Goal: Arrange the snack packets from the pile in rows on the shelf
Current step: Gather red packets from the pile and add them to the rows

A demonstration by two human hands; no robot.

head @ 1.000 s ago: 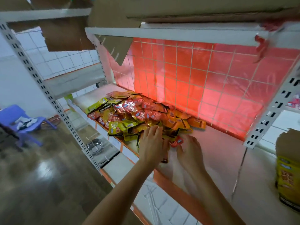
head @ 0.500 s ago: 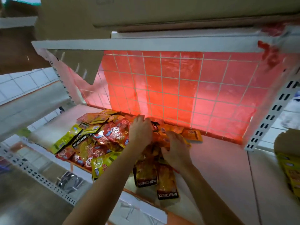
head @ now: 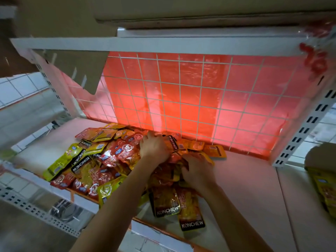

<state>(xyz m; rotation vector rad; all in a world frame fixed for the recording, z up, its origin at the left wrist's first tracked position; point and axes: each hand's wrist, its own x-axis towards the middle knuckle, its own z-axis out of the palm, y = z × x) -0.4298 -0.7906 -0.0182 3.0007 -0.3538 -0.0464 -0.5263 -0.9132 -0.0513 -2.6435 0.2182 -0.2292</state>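
A loose pile of snack packets, red, yellow and orange, covers the left and middle of the white shelf. My left hand lies on top of the pile near the back, fingers curled into the packets. Lower and to the right, my right hand digs into the orange packets with its fingers buried among them. Two orange KONCHEW packets lie flat side by side near the shelf's front edge, just below my right hand.
A white wire grid backed by red plastic closes the shelf's rear. Perforated uprights stand at the right. An upper shelf with cardboard boxes hangs overhead. A box of yellow packets sits at far right.
The view has come closer to the shelf. Both hands moved from the pile's front edge deeper into it, and two orange packets now lie near the shelf's front.
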